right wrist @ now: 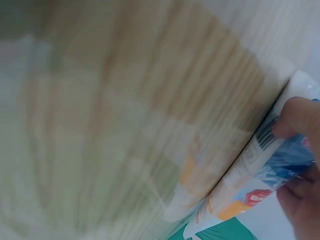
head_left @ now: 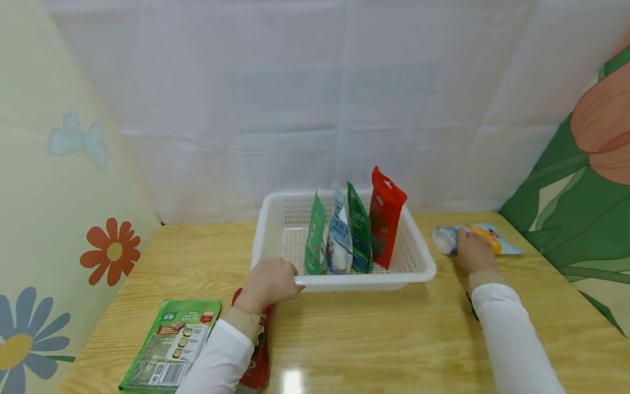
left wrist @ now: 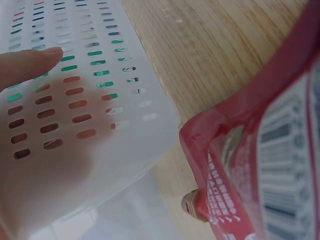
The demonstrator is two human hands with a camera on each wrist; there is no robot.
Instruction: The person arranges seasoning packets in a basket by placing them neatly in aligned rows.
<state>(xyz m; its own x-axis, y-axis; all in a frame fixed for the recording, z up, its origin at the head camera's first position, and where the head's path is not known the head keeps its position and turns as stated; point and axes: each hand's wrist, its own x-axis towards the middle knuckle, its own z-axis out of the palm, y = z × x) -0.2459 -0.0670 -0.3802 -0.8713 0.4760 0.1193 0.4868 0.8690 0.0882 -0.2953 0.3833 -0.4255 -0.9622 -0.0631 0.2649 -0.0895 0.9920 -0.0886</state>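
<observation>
My left hand grips the front left corner of a white perforated basket. In the left wrist view, one digit lies against the near side of the basket wall, and more of the hand shows dimly through it. Standing in the basket are a light green packet, a blue and white packet, a dark green packet and a red packet. To the basket's right, my right hand holds a blue, white and orange packet at the table surface, thumb and fingers on either side.
A green packet with a clear window lies flat at the table's left. Partly under my left forearm is a red packet, close to the basket's corner. A white sheet hangs behind the table, with patterned panels at both sides.
</observation>
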